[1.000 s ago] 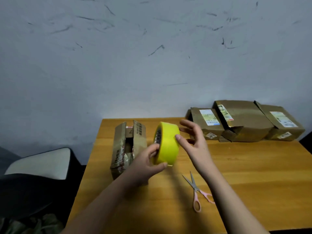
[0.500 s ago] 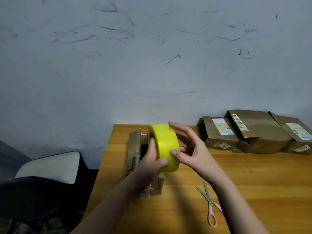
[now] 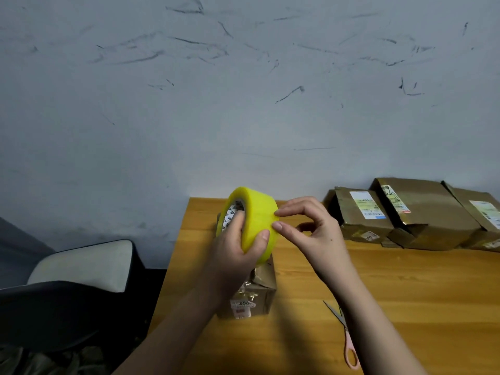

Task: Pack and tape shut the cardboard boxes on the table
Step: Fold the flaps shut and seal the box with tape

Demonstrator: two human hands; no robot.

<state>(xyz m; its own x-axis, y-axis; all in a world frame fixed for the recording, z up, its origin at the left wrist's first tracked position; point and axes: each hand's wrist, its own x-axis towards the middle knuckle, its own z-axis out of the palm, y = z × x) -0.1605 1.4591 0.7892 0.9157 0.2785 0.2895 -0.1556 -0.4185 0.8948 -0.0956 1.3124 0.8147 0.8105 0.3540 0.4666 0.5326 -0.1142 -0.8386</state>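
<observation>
Two hands work the tape roll above the open box on the counter: left hand grip wraps it, right hand pinches its surface; best to pick the tape's loose end up cleanly with a fingernail.

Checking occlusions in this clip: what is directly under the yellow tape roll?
Under the yellow tape roll, gripped by the left hand, stands a cardboard box on the table. Only its near end shows; the roll and hand cover its top.
</observation>
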